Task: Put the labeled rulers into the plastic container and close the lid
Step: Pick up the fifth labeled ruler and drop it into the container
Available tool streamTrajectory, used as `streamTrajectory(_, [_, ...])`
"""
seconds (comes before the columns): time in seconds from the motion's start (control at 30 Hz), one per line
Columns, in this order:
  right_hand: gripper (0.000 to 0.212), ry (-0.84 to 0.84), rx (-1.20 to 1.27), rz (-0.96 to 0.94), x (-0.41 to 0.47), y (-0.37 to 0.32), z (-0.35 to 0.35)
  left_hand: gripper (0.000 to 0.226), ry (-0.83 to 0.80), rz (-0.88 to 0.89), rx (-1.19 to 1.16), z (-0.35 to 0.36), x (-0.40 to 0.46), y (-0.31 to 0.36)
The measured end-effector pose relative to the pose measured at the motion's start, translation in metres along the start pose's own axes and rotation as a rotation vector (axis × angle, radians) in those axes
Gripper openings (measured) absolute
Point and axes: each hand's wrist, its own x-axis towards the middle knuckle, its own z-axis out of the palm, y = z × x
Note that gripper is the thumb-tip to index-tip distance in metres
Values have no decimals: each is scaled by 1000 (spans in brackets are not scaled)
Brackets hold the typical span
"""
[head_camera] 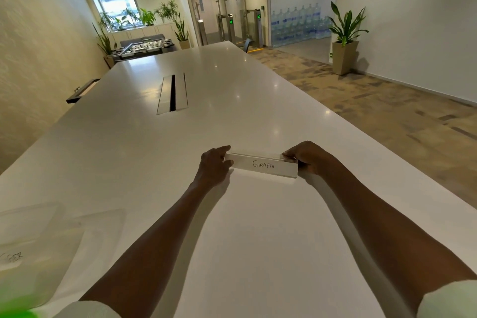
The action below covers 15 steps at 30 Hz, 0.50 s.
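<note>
A white ruler (pixel 263 165) with the handwritten label "GIRAFEE" lies across the white table (pixel 232 90), in front of me at arm's length. My left hand (pixel 214 166) pinches its left end between thumb and fingers. My right hand (pixel 308 156) grips its right end. A clear plastic container (pixel 38 242) sits at the near left table edge, with a labeled ruler inside whose writing ends in "GER". What looks like its clear lid (pixel 28 217) lies just behind it.
A cable slot (pixel 172 93) is set into the table's middle, farther off. The table's right edge runs diagonally close to my right arm, with carpet floor beyond. A blurred green object (pixel 13 310) sits at the bottom left corner.
</note>
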Motion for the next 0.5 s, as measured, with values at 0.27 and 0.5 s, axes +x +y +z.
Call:
streamTrajectory(0.27, [33,-15,-205,-199,9,2,-8,31,178,-33,-70,6,-4,-7])
streamTrajectory(0.5, [44,-101,-365,-305,0,1,-21,31,179,-79,-98,6,-6,-7])
